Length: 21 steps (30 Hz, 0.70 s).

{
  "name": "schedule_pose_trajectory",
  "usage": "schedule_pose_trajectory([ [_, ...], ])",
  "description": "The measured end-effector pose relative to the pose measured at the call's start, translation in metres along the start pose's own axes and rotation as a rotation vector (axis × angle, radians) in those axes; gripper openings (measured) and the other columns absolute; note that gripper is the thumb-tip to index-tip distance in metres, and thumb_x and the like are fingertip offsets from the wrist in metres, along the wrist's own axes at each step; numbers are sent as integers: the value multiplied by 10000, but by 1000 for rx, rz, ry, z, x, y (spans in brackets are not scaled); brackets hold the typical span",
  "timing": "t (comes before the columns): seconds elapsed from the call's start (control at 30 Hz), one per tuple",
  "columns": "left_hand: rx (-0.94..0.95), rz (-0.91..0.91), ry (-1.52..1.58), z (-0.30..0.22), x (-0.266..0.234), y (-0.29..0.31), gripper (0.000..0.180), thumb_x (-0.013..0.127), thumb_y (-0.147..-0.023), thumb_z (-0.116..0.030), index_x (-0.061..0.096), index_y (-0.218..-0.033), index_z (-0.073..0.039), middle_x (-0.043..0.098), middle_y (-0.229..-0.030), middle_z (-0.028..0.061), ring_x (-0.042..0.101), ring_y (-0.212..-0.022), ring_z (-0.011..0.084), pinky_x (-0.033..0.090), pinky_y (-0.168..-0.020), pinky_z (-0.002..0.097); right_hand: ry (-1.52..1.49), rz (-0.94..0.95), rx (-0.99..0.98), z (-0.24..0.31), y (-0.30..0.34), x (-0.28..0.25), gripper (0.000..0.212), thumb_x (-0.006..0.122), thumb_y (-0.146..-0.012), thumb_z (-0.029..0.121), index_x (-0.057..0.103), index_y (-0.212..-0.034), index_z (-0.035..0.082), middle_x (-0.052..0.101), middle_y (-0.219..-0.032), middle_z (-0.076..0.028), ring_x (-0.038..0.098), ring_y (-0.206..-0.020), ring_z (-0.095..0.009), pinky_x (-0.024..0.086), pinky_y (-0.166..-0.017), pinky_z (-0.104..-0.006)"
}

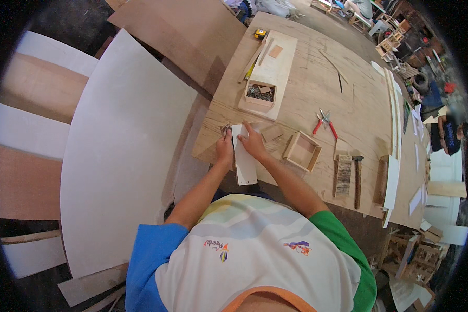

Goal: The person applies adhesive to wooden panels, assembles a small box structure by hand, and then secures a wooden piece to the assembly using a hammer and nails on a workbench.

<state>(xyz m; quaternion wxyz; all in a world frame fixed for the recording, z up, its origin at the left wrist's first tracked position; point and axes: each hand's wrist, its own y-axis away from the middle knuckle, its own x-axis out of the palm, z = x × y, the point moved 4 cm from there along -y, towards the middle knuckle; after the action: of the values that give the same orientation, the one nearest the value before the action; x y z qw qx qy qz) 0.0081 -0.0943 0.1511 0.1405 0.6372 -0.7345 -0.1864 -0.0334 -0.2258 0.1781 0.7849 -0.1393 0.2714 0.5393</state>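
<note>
A narrow white board (245, 165) projects over the table's near edge toward my body. My left hand (224, 150) is closed around its left side, thumb up along the edge. On the right side my right hand (252, 144) grips the same board near its far end, its thumb on the white face and a finger reaching past the end. Just beyond my left fingers is a small dark cluster (225, 129), too small to make out. Beside my right hand lies a thin brown wood piece (272, 132).
On the plywood table (307, 78) are an open wooden box (302, 151), red-handled pliers (325, 122), a hammer (358, 182), a rough wood block (342, 176), a box of metal fasteners (260, 93) and a tape measure (260, 34). A large white panel (125, 156) stands left.
</note>
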Motion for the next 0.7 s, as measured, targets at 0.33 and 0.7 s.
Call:
schedule_pose_trajectory([
  [0.33, 20, 101, 34, 22, -9, -14, 458, 539, -930, -405, 646, -951, 40, 641, -860, 76, 579, -789, 160, 450, -700, 310, -45, 6, 44, -3, 1, 4, 688, 690, -792, 183, 387, -1396, 60, 583, -1184, -258, 568, -1099, -391, 439, -929, -412],
  [0.7, 116, 128, 115, 12, -17, 15, 385, 539, -933, -386, 634, -1002, -19, 615, -798, 23, 547, -718, 137, 432, -650, 310, -25, -30, 24, -3, 6, 1, 678, 705, -781, 203, 418, -1386, 94, 580, -1213, -228, 568, -1101, -379, 440, -933, -405],
])
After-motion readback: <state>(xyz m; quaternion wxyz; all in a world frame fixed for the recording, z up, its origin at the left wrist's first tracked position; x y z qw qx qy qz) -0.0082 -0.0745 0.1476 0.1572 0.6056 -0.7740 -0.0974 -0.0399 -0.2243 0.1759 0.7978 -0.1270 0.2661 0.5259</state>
